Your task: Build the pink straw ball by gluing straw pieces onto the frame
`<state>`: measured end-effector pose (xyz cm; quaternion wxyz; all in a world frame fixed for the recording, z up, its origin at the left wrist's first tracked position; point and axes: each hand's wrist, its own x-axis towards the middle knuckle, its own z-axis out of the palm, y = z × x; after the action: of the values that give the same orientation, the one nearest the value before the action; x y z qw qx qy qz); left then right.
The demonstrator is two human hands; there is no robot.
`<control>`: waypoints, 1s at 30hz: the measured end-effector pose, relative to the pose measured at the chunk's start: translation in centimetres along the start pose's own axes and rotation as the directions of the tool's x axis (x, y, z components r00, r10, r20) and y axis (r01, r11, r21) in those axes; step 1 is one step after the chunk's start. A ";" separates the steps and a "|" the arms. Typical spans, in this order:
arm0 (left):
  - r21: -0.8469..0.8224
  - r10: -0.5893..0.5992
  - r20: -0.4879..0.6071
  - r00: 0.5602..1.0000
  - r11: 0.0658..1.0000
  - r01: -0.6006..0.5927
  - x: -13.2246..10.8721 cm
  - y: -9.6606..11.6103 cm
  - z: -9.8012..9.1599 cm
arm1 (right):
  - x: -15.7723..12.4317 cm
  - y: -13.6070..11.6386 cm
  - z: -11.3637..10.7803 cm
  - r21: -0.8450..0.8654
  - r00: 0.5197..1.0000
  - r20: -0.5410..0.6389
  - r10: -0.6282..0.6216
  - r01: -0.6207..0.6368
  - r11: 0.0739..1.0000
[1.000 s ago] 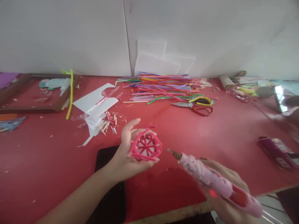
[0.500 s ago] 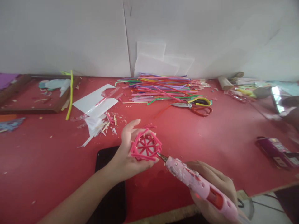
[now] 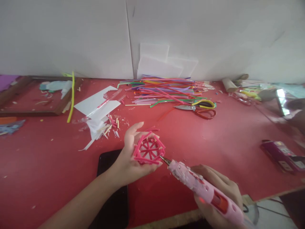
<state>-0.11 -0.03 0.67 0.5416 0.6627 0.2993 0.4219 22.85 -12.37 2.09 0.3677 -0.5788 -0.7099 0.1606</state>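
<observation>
A small round basket of pink sticks [image 3: 149, 149], with spoke-like strips across its base, rests in my left hand [image 3: 130, 159]. The thumb and fingers of that hand curve round its sides. My right hand [image 3: 220, 187] grips a pink hot glue gun [image 3: 197, 184] smeared with dried glue near its front. The metal nozzle meets the lower right rim of the basket. Fingers partly wrap behind the gun, and a small red light glows on it. Below my left wrist lies a black phone [image 3: 113, 197], partly covered by the forearm.
Scissors [image 3: 195, 108] lie before a pile of coloured pipe cleaners [image 3: 166, 90]. White paper [image 3: 95, 103] and cut scraps [image 3: 111, 125] are to the left, near a brown wooden frame [image 3: 28, 113]. A dark red box-like item [image 3: 283, 156] sits at right, with another person's hand [image 3: 299, 117] beyond.
Almost nothing differs. Both hands, the basket and the glue gun keep their places, with the nozzle still at the rim.
</observation>
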 end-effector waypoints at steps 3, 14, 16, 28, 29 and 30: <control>-0.021 -0.007 0.005 1.000 1.000 0.008 0.0 0.2 0.1 | -0.1 -0.1 0.0 -0.021 1.000 0.001 0.007 -0.007 1.000; -0.035 -0.027 -0.003 1.000 0.999 0.027 0.0 0.3 0.2 | 0.1 0.1 -0.4 -0.004 0.998 0.011 -0.062 0.062 0.998; -0.033 -0.026 -0.005 1.000 0.999 0.026 0.0 0.4 0.2 | 0.2 0.1 -0.5 -0.009 0.996 0.031 -0.079 0.079 0.997; -0.002 -0.011 -0.003 1.000 1.000 0.011 -0.1 -0.3 0.0 | 0.3 0.9 -1.2 0.024 0.998 0.014 -0.057 0.057 0.998; -0.004 -0.015 0.001 1.000 1.000 0.015 -0.2 -0.3 0.0 | 0.4 1.3 -1.5 0.046 1.000 0.005 -0.021 0.021 0.999; -0.015 -0.019 0.016 1.000 1.000 0.019 -0.3 -0.3 0.0 | 0.6 1.7 -1.8 0.075 1.000 0.000 0.013 -0.013 0.997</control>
<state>-0.22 -0.19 0.35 0.5530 0.6589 0.2980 0.4139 25.27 -11.71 2.40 0.3883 -0.5694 -0.6995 0.1893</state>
